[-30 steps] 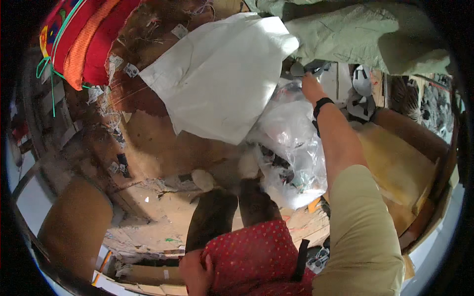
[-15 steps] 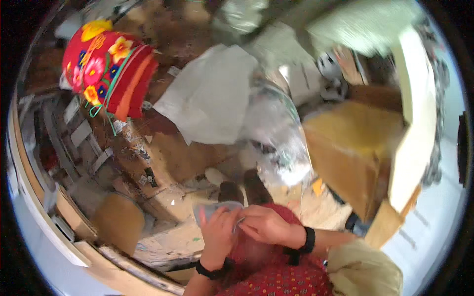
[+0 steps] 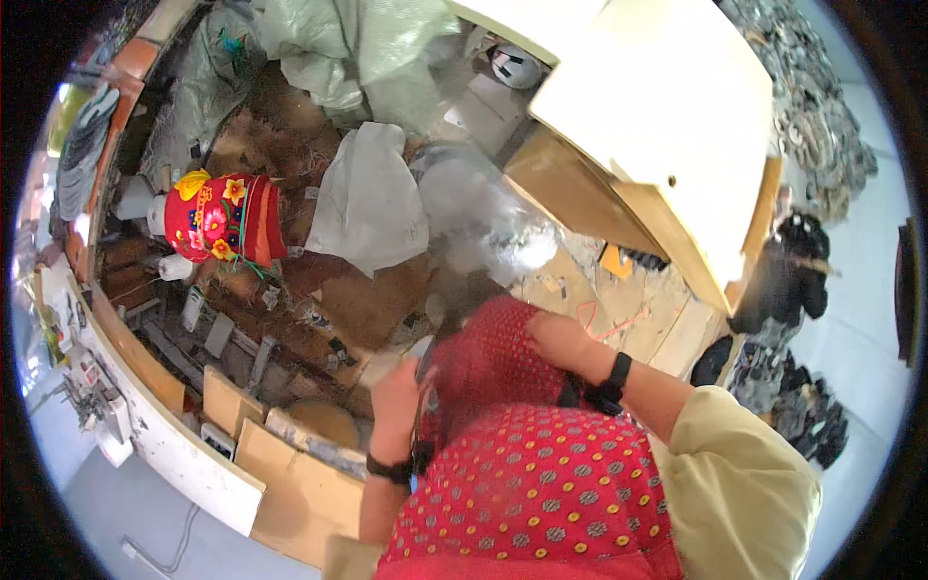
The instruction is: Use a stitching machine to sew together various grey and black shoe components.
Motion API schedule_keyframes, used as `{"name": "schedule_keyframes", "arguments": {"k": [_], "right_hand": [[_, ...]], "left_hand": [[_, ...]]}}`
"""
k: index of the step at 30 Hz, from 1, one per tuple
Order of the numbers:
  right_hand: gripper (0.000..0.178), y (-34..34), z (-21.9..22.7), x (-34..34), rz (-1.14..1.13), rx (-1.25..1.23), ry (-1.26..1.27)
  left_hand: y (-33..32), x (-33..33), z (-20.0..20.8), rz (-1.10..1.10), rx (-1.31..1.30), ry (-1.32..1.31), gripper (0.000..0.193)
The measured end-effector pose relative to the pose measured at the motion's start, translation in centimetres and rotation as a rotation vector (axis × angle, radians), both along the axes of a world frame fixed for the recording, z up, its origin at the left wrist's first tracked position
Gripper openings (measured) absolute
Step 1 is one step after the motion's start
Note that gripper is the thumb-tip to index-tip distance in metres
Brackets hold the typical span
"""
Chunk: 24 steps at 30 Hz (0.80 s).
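The red cloth (image 3: 503,387) with small dots lies over the person's lap, in the lower middle of the view, and all other places are given from it. The left hand (image 3: 396,396) is at the left edge of the cloth; its fingers are bent around that edge and seem to pinch it, but how tightly I cannot tell. The right hand (image 3: 559,340) rests on the upper right part of the cloth, fingers curled down onto the fabric and holding a fold of it. Both wrists carry a dark band.

Just above the cloth is a clear plastic bag (image 3: 483,217), blurred, and left of the bag a white sack (image 3: 372,198) lies on the brown floor (image 3: 362,300). Far to the upper left of the cloth stands a red bag (image 3: 217,217) with yellow flowers. To the upper right of the cloth is a pale board (image 3: 667,126) on a wooden frame. Cardboard pieces (image 3: 290,474) lie to the lower left of the cloth.
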State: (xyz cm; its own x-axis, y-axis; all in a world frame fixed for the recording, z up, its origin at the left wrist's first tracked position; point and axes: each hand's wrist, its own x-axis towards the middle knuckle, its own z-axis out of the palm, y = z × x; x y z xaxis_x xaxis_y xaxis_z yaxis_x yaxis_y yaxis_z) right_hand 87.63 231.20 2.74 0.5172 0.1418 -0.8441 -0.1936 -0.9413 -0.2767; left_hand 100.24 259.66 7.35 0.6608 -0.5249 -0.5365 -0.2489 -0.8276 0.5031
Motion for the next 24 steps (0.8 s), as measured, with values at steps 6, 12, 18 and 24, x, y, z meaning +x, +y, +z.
{"name": "schedule_keyframes", "arguments": {"k": [6,12,18,24], "right_hand": [[0.034,0.9,8.1,-9.6,-0.644,0.168,-0.355],[0.043,-1.4,14.2,-19.9,-1.064,0.186,-0.887],[0.025,-7.3,13.1,-39.3,-1.45,0.292,-0.799],[0.033,-15.3,17.4,-65.9,-1.678,-0.104,-1.128]], "left_hand": [[-7.0,-2.1,6.2,-0.459,-0.034,0.147,0.04],[-19.0,-12.3,8.5,-0.85,-0.575,0.194,0.033],[-31.5,-29.2,11.3,-1.225,-0.679,0.318,0.036],[-46.1,-53.2,11.3,-1.675,-0.434,0.267,0.031]]}}
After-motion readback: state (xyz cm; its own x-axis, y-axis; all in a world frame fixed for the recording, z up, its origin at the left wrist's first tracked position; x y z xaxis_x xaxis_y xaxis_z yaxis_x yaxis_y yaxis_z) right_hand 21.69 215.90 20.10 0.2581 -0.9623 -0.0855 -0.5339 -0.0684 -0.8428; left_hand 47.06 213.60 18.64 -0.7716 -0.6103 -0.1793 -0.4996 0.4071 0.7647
